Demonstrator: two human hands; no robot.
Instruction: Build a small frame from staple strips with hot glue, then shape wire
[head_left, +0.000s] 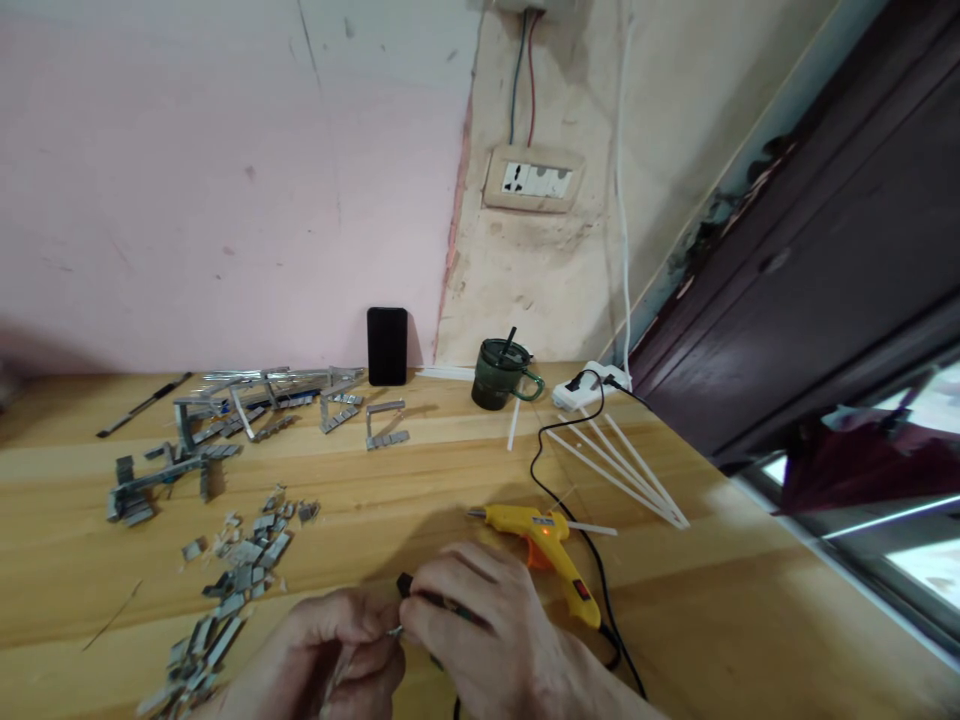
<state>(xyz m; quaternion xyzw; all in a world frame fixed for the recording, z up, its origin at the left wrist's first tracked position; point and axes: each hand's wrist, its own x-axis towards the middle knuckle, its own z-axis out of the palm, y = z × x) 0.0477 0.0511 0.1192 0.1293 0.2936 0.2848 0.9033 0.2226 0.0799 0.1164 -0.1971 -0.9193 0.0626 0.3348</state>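
Observation:
My left hand (337,650) and my right hand (480,630) meet low in the view, just above the wooden table (450,480). The left hand's fingers are pinched on a small silver staple piece (395,631). A thin dark tool (409,587) pokes out from the closed fingers of my right hand, its tip beside the staple piece. A yellow glue gun (544,545) lies on the table right behind my right hand, nozzle pointing left, its black cord running off to the back.
Loose staple strips (240,580) are scattered at the left, with staple-built frames (225,420) behind them. Several white glue sticks (622,465), a green mug (499,375), a black phone (387,345) and a white power strip (589,390) sit near the wall.

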